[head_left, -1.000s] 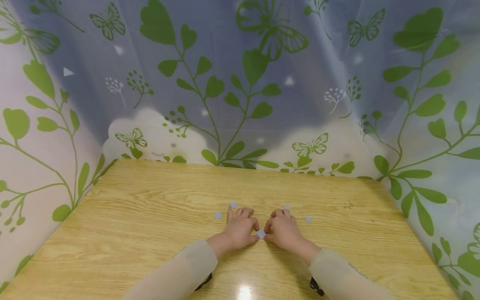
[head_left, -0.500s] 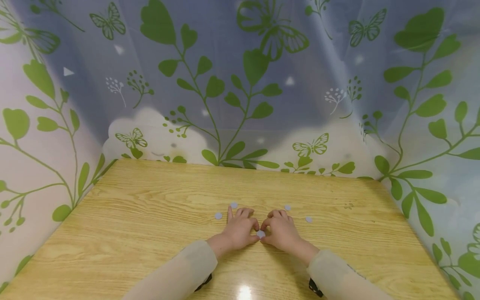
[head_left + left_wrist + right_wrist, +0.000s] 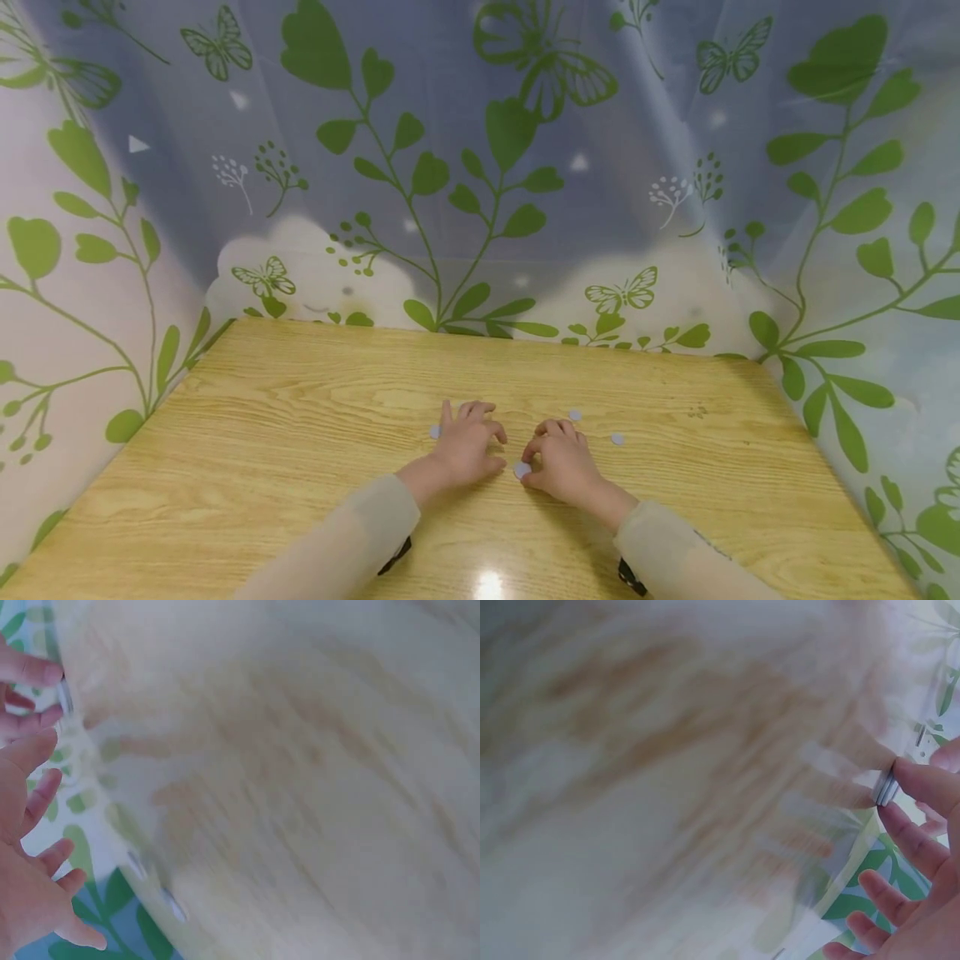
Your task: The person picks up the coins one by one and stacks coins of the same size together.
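Observation:
A small stack of thin pale grey-white discs (image 3: 522,471) stands on the table between the hands. My right hand (image 3: 564,463) pinches it at the edge between thumb and index finger; layered rims of the discs (image 3: 886,787) show in the right wrist view. My left hand (image 3: 461,447) is just left of the stack, apart from it, fingers spread and holding nothing. A single disc (image 3: 435,432) peeks out beside the left hand. In the left wrist view two loose discs (image 3: 174,904) lie beyond the left fingers.
Two more discs lie past the right hand: one just beyond its fingers (image 3: 575,415), one to its right (image 3: 617,439). The wood-grain table (image 3: 300,467) ends at a curtain (image 3: 465,250) printed with leaves and butterflies, which surrounds it on three sides.
My left hand has let go of the disc stack and moved left and slightly away, now covering one loose disc and part of another. My right hand keeps its pinch, nearly still.

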Tool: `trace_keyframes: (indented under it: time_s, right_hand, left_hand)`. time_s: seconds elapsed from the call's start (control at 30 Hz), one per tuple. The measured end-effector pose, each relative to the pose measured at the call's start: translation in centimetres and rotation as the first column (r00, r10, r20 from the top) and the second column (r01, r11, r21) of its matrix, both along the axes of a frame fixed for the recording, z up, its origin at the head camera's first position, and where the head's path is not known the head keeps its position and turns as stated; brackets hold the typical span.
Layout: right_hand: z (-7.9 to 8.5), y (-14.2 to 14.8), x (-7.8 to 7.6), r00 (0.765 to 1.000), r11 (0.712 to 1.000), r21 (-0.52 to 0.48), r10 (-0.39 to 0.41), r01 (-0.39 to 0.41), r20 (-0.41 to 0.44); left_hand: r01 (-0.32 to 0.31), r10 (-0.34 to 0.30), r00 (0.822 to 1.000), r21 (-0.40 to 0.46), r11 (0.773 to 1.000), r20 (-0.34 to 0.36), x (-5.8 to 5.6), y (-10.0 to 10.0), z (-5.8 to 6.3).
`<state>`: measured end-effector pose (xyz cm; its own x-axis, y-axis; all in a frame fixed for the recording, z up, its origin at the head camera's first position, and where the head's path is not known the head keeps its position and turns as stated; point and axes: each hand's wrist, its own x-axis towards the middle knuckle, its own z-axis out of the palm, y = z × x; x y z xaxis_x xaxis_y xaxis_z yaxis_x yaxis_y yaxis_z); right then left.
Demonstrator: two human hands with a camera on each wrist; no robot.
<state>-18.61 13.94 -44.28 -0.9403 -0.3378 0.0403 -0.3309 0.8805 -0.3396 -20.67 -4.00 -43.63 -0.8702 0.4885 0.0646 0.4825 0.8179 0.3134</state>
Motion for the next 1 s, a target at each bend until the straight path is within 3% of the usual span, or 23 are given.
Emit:
trace_keyframes:
  time_s: [0.2,0.5,0.8,1.0]
  right_hand:
    - [0.1,-0.1,0.1,1.0,1.0,0.008,0.0,0.0,-0.009]
    - [0.3,-0.2,0.5,0.999,0.999,0.033,0.012,-0.01,-0.05]
    - [0.0,-0.1,0.4,0.996,0.998,0.054,0.019,-0.015,-0.085]
    - [0.1,-0.1,0.5,0.996,0.999,0.048,0.023,-0.019,-0.091]
  left_hand:
    - [-0.044,0.043,0.999,0.079,0.996,0.015,-0.3,-1.8,0.4]
    - [-0.133,0.129,0.991,0.15,0.98,0.034,-0.6,-4.9,-0.1]
    - [-0.215,0.207,0.976,0.154,0.964,0.067,-0.8,-7.8,-0.3]
    - [-0.235,0.228,0.971,0.122,0.964,0.069,-0.9,-8.7,-0.4]
